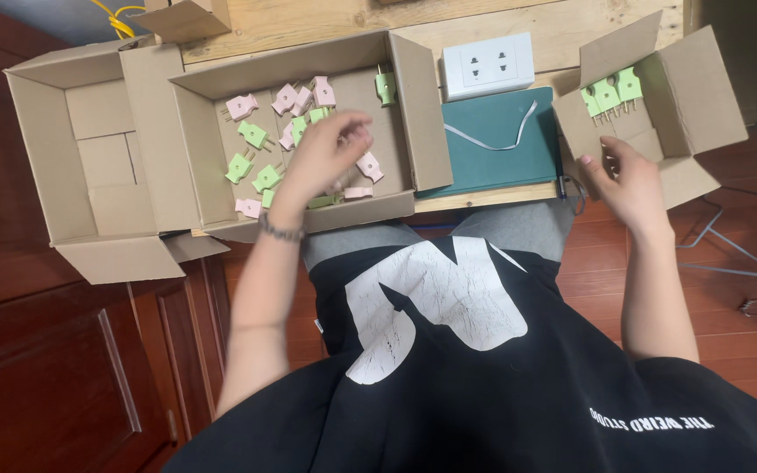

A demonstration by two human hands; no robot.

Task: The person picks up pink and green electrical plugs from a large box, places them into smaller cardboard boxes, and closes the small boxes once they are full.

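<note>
In front of me on the worktop sits an open box with plugs scattered in it; my left hand is over them. An empty box lies to its left. To its right lie a notebook with a socket behind it. Farther right my right hand rests at a small box with three plugs in a row.

I see a black short-sleeved T-shirt bearing a large cracked white graphic and small white lettering, grey trousers, and a beaded bracelet on my left wrist.
</note>
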